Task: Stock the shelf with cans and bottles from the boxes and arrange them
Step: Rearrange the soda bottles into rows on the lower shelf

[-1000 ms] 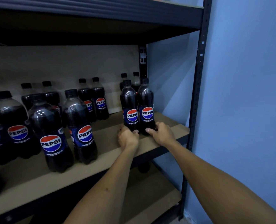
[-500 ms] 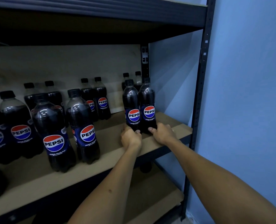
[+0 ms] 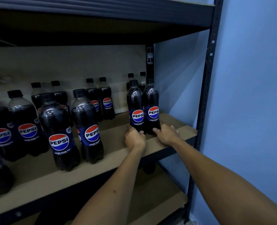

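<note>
Head view: my left hand [image 3: 134, 138] and right hand [image 3: 167, 134] are gripping two full, heavy, slick-sided Pepsi Zero Sugar bottles [image 3: 137, 109] low, fingers curled round their bases.

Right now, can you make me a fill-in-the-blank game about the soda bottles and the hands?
1. The left hand holds the base of the left front bottle, and the right hand holds the ____ front bottle.
2. The big word on each label is ____.
3. Every bottle cap is coloured ____.
4. The two held bottles stand upright at the ____ end of the shelf board.

Missing words: right; PEPSI; black; right
</note>
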Motion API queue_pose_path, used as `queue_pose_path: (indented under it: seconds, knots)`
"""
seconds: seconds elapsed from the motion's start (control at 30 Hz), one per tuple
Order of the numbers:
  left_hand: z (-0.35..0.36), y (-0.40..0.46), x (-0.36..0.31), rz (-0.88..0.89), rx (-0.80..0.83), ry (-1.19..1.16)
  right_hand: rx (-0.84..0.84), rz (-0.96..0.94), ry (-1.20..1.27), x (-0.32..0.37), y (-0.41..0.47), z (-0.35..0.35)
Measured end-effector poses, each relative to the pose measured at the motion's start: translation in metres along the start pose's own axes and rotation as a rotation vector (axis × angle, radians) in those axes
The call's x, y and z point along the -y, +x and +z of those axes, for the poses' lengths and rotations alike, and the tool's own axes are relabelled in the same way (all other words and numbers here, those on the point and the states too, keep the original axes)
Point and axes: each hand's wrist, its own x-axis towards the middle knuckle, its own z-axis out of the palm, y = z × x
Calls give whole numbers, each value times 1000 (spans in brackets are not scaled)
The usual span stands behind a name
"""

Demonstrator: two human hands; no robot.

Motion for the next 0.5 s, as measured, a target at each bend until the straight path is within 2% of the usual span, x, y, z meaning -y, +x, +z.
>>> queue_pose_path:
  seconds: [0.5]
  knots:
    - [2, 1, 0, -22, -19, -18, -32, -11, -11, -1, -4, 3]
